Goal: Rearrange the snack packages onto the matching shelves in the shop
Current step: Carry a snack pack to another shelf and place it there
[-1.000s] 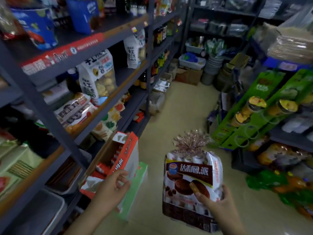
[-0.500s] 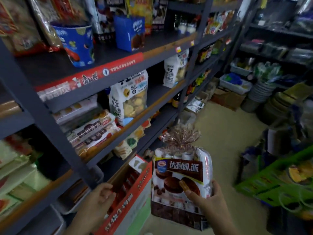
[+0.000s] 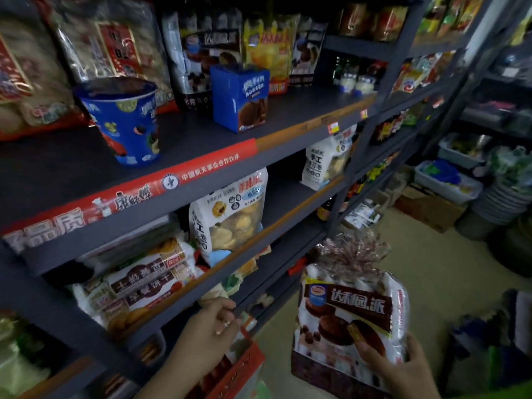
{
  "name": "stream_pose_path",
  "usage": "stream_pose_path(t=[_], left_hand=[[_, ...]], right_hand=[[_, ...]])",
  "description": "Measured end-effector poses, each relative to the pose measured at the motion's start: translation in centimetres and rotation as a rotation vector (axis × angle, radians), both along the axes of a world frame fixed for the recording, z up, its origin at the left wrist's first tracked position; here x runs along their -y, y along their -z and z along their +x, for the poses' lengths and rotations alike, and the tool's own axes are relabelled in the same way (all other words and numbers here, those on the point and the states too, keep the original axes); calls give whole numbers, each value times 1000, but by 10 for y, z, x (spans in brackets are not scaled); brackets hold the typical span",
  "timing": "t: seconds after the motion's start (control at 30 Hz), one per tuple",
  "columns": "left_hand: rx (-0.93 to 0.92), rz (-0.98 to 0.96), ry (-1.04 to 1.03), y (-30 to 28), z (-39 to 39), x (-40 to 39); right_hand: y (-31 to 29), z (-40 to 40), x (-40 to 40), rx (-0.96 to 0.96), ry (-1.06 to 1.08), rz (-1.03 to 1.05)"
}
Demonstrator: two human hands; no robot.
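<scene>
A dark metal shelf unit fills the left side and runs away toward the far wall, with bare floor open to its right. The right hand grips a chocolate pie pack by its lower right corner, in the air just right of the unit's lower shelves; the pack stands upright, long axis vertical, gathered top up, label facing the camera. The left hand, fingers loosely curled and holding nothing, hangs above a red carton beside the unit's lower shelf edge.
</scene>
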State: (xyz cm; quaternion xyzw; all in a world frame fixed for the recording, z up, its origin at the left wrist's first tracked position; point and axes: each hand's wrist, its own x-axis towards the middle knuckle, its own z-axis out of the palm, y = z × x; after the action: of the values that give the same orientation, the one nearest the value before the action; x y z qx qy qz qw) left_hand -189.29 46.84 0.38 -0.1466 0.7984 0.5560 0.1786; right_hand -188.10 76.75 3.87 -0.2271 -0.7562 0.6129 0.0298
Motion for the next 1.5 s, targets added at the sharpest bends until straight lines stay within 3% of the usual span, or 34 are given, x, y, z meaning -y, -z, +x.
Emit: stream_pose_path(t=[0.13, 0.43, 0.6, 0.8, 0.93, 1.07, 1.23, 1.33, 1.5], left_hand=[[-18, -2, -53, -10, -25, -32], [-187, -265, -44, -16, -120, -184], [-199, -295, 13, -26, -177, -265], [-151, -312, -58, -18, -199, -295], [-90, -326, -132, -19, -200, -280], [-145, -373, -212, -38, -215, -258], [-335, -422, -289, -91, -243, -222], [-561, -479, -405, -132, -261, -201], [-829, -569, -413, -204, -294, -173]], right_hand=[[5, -38, -30, 18, 3, -35], [7, -141, -168, 0, -129, -109], [9, -186, -248, 30, -120, -117], [11, -223, -296, 97, -116, -146], [8, -261, -290, 117, -250, -105], [-24, -312, -258, 84, -438, -114], [-115, -382, -205, -116, -631, -111], [-172, -427, -172, -200, -724, -132], [-228, -502, -104, -159, -830, -179]])
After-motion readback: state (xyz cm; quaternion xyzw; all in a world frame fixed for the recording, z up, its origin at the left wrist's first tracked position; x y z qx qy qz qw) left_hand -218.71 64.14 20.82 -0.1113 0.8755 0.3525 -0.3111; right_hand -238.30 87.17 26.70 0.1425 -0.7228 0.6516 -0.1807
